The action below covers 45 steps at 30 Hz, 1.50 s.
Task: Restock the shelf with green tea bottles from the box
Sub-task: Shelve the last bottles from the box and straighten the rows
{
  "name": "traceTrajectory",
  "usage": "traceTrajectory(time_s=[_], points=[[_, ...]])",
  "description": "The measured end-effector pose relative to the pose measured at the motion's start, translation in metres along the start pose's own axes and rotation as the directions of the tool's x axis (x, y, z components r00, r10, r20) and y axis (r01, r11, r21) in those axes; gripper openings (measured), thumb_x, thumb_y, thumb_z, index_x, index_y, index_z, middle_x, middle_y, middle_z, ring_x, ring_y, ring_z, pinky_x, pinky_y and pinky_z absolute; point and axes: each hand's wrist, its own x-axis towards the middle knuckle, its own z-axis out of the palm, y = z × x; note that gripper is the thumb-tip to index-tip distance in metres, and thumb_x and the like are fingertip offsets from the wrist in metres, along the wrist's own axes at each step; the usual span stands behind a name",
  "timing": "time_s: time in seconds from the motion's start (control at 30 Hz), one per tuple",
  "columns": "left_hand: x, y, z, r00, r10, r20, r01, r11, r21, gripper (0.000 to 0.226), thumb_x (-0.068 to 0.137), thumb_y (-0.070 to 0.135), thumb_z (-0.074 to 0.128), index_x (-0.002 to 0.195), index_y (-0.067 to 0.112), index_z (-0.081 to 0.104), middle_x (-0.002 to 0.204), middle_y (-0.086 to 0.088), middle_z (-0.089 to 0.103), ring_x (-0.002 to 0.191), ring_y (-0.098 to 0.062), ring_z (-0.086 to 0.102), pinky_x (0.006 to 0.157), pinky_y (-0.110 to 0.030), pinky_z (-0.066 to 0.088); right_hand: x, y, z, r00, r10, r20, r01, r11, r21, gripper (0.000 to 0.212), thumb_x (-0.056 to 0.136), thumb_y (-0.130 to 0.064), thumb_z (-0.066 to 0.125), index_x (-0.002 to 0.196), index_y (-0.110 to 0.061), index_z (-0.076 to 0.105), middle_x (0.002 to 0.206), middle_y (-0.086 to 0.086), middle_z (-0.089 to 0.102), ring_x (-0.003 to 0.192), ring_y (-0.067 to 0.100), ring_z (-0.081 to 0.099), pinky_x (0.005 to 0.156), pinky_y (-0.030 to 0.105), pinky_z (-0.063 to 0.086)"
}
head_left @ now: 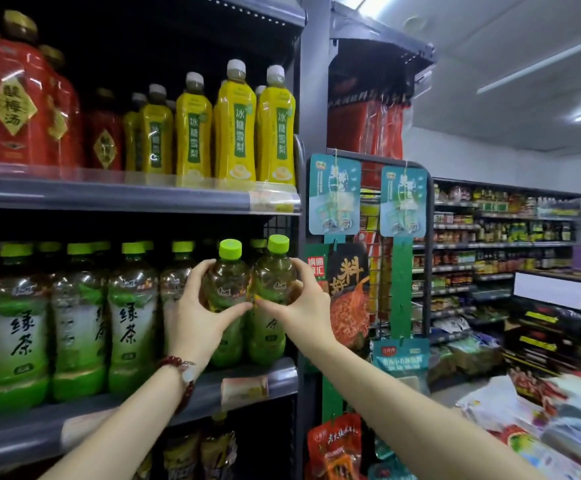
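2 green tea bottles stand side by side at the right end of the shelf (178,403), touching each other. The left hand (195,310) wraps its curled fingers round the left bottle (228,271), and the right hand (303,303) curls round the right bottle (275,271). Left of them, more green tea bottles (74,317) fill the row. Above this shelf sit yellow bottles (235,126) and red bottles (15,98).
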Motion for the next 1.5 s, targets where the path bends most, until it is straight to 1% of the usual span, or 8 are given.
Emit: traceTrajectory(time_s=[0.27, 0.5, 0.67, 0.87, 1.0, 1.1, 1.23, 1.5], points=[[0.009, -0.005, 0.019, 0.997, -0.030, -0.068, 0.031, 0.999, 0.025, 0.079, 0.066, 0.025, 0.083, 0.134, 0.023, 0.043, 0.124, 0.000, 0.061, 0.104, -0.011, 0.054, 0.086, -0.022, 0.041, 0.017, 0.008, 0.007, 1.000, 0.019, -0.020, -0.019, 1.000, 0.002, 0.068, 0.067, -0.033, 0.083, 0.126, -0.034, 0.048, 0.110, -0.012, 0.068, 0.101, 0.002, 0.065, 0.093, 0.033, 0.055], [0.014, -0.018, 0.030, 0.994, -0.082, -0.066, 0.084, 0.996, 0.033, 0.082, 0.070, 0.032, 0.080, 0.140, 0.023, 0.037, 0.129, -0.003, 0.059, 0.118, -0.023, 0.055, 0.095, -0.031, 0.045, 0.021, 0.011, 0.011, 0.997, 0.031, -0.076, -0.032, 0.999, -0.001, 0.064, 0.067, -0.031, 0.082, 0.122, -0.030, 0.049, 0.107, -0.011, 0.069, 0.099, 0.004, 0.066, 0.093, 0.034, 0.055], [0.019, -0.027, 0.034, 0.987, -0.159, 0.007, 0.159, 0.987, 0.021, 0.085, 0.075, 0.037, 0.074, 0.145, 0.026, 0.026, 0.139, -0.004, 0.050, 0.129, -0.026, 0.045, 0.105, -0.040, 0.042, 0.023, 0.015, 0.015, 0.996, 0.087, 0.000, -0.087, 0.994, -0.058, 0.068, 0.071, -0.029, 0.080, 0.130, -0.024, 0.046, 0.115, -0.003, 0.067, 0.105, 0.013, 0.064, 0.094, 0.031, 0.053], [-0.011, -0.035, 0.028, 0.980, -0.161, 0.118, 0.160, 0.987, 0.018, 0.089, 0.085, 0.021, 0.066, 0.150, 0.030, 0.005, 0.154, 0.006, 0.026, 0.140, -0.016, 0.028, 0.102, -0.025, 0.026, 0.020, 0.014, 0.017, 0.987, 0.150, 0.058, -0.143, 0.984, -0.111, 0.082, 0.081, -0.025, 0.073, 0.148, -0.020, 0.027, 0.122, 0.000, 0.063, 0.105, 0.015, 0.060, 0.085, 0.019, 0.042], [-0.015, -0.039, 0.029, 0.978, -0.186, 0.095, 0.182, 0.982, 0.048, 0.081, 0.086, 0.021, 0.065, 0.149, 0.024, 0.014, 0.137, 0.017, 0.034, 0.126, -0.004, 0.033, 0.095, -0.020, 0.027, 0.005, 0.027, 0.025, 0.960, 0.260, 0.100, -0.244, 0.958, -0.149, 0.082, 0.083, -0.029, 0.071, 0.149, -0.019, 0.024, 0.121, -0.008, 0.056, 0.098, 0.014, 0.058, 0.082, 0.024, 0.047], [-0.020, -0.048, 0.034, 0.959, -0.276, 0.058, 0.267, 0.955, 0.130, 0.066, 0.085, 0.024, 0.066, 0.141, 0.011, 0.033, 0.135, 0.000, 0.051, 0.124, -0.017, 0.050, 0.098, -0.027, 0.039, -0.018, 0.042, 0.030, 0.931, 0.349, 0.109, -0.324, 0.925, -0.197, 0.064, 0.084, -0.030, 0.070, 0.138, -0.008, 0.043, 0.129, 0.007, 0.061, 0.117, 0.022, 0.058, 0.089, 0.022, 0.042], [-0.014, -0.048, 0.041, 0.939, -0.343, 0.034, 0.334, 0.930, 0.154, 0.054, 0.086, 0.019, 0.065, 0.133, 0.007, 0.041, 0.129, -0.010, 0.056, 0.119, -0.024, 0.055, 0.098, -0.031, 0.044, -0.017, 0.044, 0.032, 0.933, 0.347, 0.096, -0.327, 0.928, -0.177, 0.058, 0.085, -0.030, 0.070, 0.134, -0.008, 0.048, 0.126, 0.008, 0.062, 0.115, 0.023, 0.059, 0.091, 0.026, 0.044], [-0.014, -0.050, 0.054, 0.926, -0.368, -0.085, 0.376, 0.917, 0.135, 0.053, 0.083, 0.016, 0.068, 0.128, 0.002, 0.044, 0.126, -0.015, 0.059, 0.117, -0.028, 0.056, 0.099, -0.036, 0.045, -0.014, 0.043, 0.038, 0.938, 0.339, 0.069, -0.319, 0.926, -0.203, 0.039, 0.087, -0.022, 0.067, 0.121, -0.006, 0.055, 0.115, 0.008, 0.065, 0.089, 0.012, 0.051, 0.077, 0.020, 0.039]])
